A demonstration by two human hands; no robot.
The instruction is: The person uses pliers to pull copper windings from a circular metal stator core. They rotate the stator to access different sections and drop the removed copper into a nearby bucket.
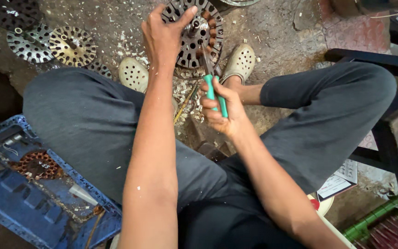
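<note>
Two hands at work: your left hand grips the rim of the round motor stator on the ground at 12 o'clock, while your right hand, at 6 o'clock of it, clamps a green-handled tool angled into its windings

Green-handled tool; dark perforated metal disc with copper windings; cream clogs dotted with holes; blue plastic crate; grey trousers.

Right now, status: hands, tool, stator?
Left hand steadies stator. Right hand shut on green-handled tool, tip at windings. Shavings underfoot, nothing blocking.
</note>
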